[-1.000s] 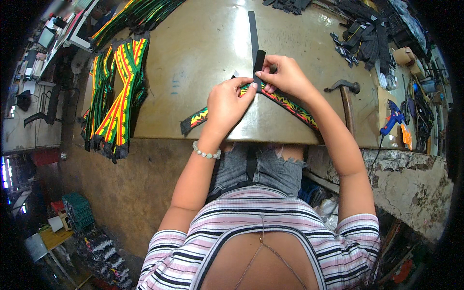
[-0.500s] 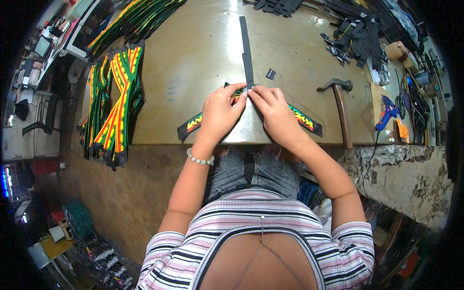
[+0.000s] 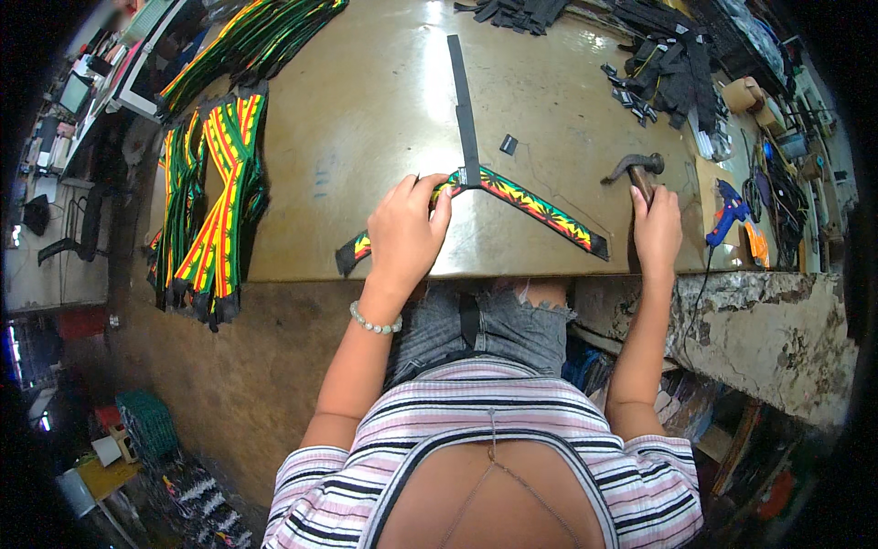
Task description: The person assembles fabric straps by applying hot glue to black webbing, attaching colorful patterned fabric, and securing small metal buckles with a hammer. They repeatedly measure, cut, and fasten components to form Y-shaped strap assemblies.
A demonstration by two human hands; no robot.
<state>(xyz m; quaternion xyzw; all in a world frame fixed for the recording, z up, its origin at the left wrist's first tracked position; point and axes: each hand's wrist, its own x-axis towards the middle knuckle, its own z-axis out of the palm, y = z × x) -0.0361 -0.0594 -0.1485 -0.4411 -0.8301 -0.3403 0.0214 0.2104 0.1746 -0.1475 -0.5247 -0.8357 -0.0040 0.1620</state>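
Hammer [image 3: 647,170] lies toward two o'clock in the head view, resting on the counter [image 3: 347,119] with its dark curved head uncovered. The fingers of the right hand [image 3: 658,229] are closed about its wooden handle just below that head; the hand hides the rest, so I cannot tell how firm the hold is.

Nearer twelve o'clock, the fingers of the left hand [image 3: 402,229] pinch the patterned strap [image 3: 538,211] just beside the joint where a black strap [image 3: 465,137] meets it. From that joint the black strap runs toward twelve, while the patterned strap spreads toward four and eight, its eight-o'clock arm partly covered by the hand.

The step in hand, as I judge it, is steadying the joint with one hand while the other takes up the hammer. Any next move calls for a settled hold on the handle, the joint flat against the counter, and left fingers clear of the hammer head.

A small dark clip [image 3: 508,145] lies at one o'clock, apart from the straps; a blue glue gun [image 3: 728,215] sits just before three.
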